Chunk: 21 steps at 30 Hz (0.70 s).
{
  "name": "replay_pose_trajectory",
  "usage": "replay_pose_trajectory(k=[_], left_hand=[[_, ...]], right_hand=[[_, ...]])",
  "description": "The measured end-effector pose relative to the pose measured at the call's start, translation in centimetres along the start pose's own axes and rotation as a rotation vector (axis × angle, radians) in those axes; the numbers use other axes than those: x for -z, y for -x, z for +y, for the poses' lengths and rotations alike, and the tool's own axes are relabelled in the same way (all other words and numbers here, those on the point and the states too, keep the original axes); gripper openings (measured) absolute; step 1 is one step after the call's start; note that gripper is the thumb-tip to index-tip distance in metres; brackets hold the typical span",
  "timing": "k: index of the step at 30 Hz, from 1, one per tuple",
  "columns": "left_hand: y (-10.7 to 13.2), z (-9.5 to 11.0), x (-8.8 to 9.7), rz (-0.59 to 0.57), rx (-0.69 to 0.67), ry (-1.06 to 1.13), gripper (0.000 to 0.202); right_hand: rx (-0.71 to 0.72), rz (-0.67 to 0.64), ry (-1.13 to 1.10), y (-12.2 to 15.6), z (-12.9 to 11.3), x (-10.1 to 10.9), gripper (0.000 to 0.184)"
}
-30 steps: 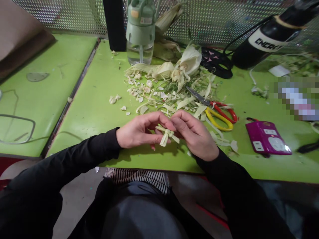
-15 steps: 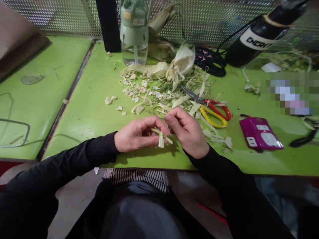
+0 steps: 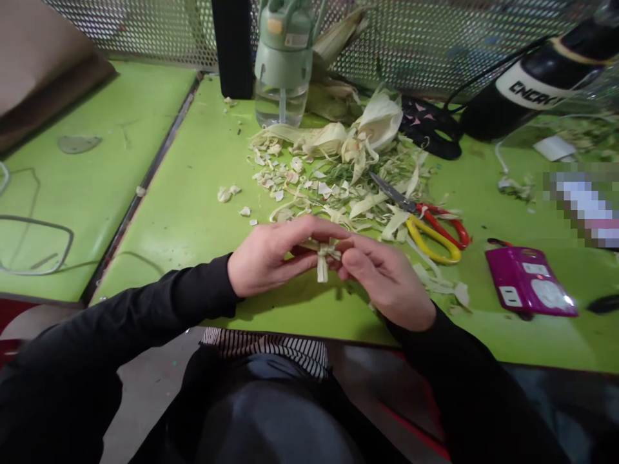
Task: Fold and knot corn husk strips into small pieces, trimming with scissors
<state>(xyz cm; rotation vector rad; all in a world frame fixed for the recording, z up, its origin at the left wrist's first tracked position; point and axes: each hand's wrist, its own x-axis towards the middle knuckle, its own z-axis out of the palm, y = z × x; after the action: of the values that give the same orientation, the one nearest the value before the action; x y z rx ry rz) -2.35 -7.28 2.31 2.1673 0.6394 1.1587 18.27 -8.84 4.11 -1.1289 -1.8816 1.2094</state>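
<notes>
A small knotted piece of pale corn husk [image 3: 322, 265] is held between my two hands, just above the green table's front part. My left hand [image 3: 283, 254] pinches it from the left, fingers curved over the top and thumb below. From the right, my right hand [image 3: 389, 277] grips its other end with thumb and fingers. One short flat end of the husk hangs down between the hands. Beyond them lies a heap of husk scraps [image 3: 333, 190]. Scissors [image 3: 430, 235] with one red and one yellow handle rest open on the heap's right side.
Larger corn husks [image 3: 380, 122] lie at the back beside a green water bottle [image 3: 284, 71]. A black bottle [image 3: 522, 84] leans at the back right. A purple socket block [image 3: 532, 281] sits at the right. A brown paper bag [image 3: 43, 71] occupies the far left.
My right hand has turned and lowered its fingers onto the right end of the husk piece. The view has shifted slightly left, so the table things appear further right.
</notes>
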Motion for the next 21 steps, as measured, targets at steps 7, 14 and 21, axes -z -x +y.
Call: replay_pose_trajectory(k=[7, 14, 21], left_hand=[[0.68, 0.35, 0.33, 0.007, -0.066, -0.422, 0.031], [-0.06, 0.29, 0.17, -0.019, -0.071, -0.068, 0.017], [-0.05, 1.00, -0.40, 0.069, 0.048, 0.188, 0.010]], right_hand=[[0.003, -0.017, -0.018, -0.16, -0.01, 0.31, 0.040], [0.056, 0.067, 0.003, 0.21, 0.25, 0.16, 0.024], [0.161, 0.049, -0.050, 0.44, -0.31, 0.18, 0.024]])
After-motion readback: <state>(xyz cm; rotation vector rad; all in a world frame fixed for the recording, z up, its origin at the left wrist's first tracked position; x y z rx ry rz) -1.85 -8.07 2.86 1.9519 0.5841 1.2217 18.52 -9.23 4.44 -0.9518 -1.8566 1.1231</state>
